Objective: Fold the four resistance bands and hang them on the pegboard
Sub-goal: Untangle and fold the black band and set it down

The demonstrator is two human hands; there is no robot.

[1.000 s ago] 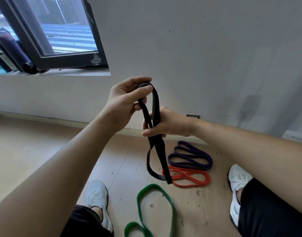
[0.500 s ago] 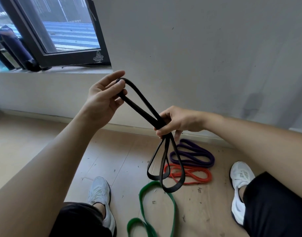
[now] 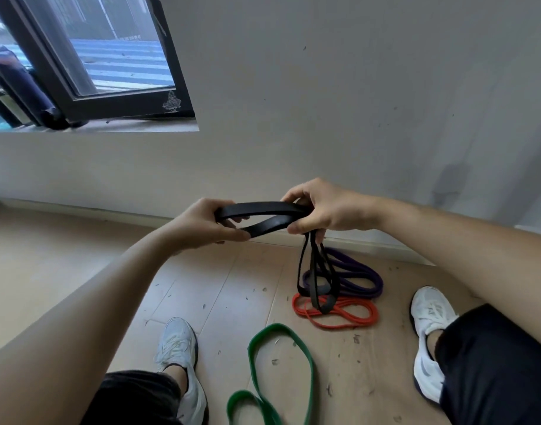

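A black resistance band [image 3: 264, 216] is stretched level between both hands at chest height. My left hand [image 3: 202, 225] grips its left loop end. My right hand [image 3: 321, 210] pinches the gathered strands, and several black loops hang down from it toward the floor. On the wooden floor lie a purple band [image 3: 359, 276], coiled near the wall, an orange band [image 3: 342, 314] just in front of it, and a green band [image 3: 281, 372] spread out between my feet. No pegboard is in view.
A grey wall [image 3: 355, 102] stands close ahead, with a dark-framed window [image 3: 116, 96] at the upper left. My white shoes [image 3: 180, 357] and dark shorts sit on the floor either side of the green band.
My left hand has dropped from head height to the level of my right hand, bringing the upper loop of the black band from slanting to level. The hanging loops now dangle shorter.
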